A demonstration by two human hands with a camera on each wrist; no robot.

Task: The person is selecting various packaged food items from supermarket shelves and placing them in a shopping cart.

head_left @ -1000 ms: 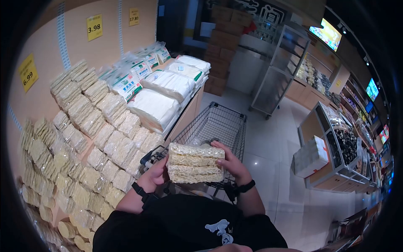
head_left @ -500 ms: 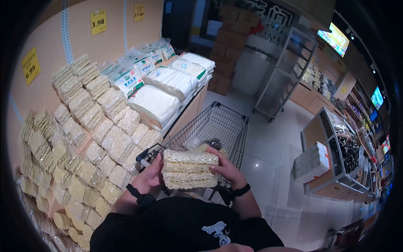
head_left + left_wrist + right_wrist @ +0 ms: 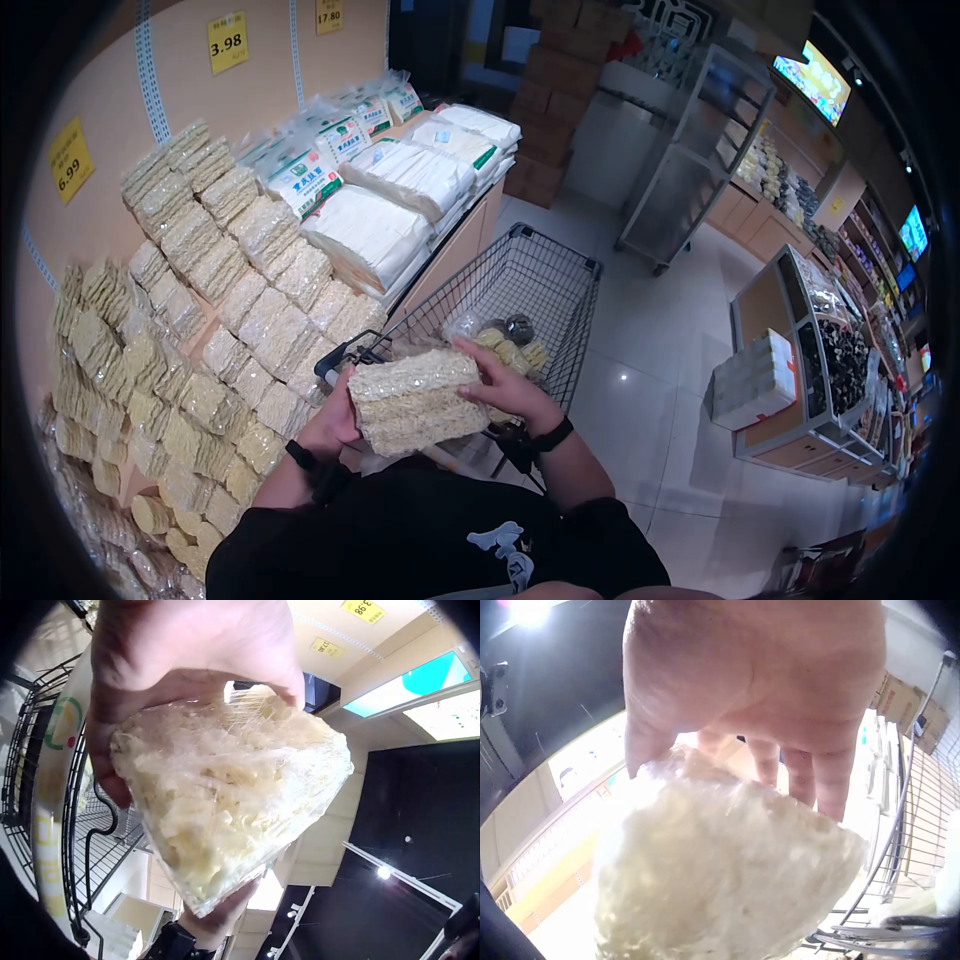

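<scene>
A clear-wrapped block of pale, layered dried noodles (image 3: 415,402) is held between both hands in front of the dark shirt. My left hand (image 3: 340,412) grips its left end; in the left wrist view the fingers and thumb of the left hand (image 3: 195,652) curl round the end of the wrapped block (image 3: 232,787). At the block's other end, the right hand (image 3: 508,385) holds the upper right corner. The right wrist view shows the right hand (image 3: 754,682) with thumb and fingers spread over the block (image 3: 727,862).
Beyond the hands stands a wire shopping cart (image 3: 577,330) with bagged goods (image 3: 510,350) near its handle. On the left, stacked noodle blocks (image 3: 285,330) and white packages (image 3: 370,235) cover a sloped shelf. A metal rack (image 3: 680,170) and a display island (image 3: 815,370) are to the right.
The block has moved left and tilted, its right end higher, with both hands still on it. More of the goods in the cart now shows beyond the right hand.
</scene>
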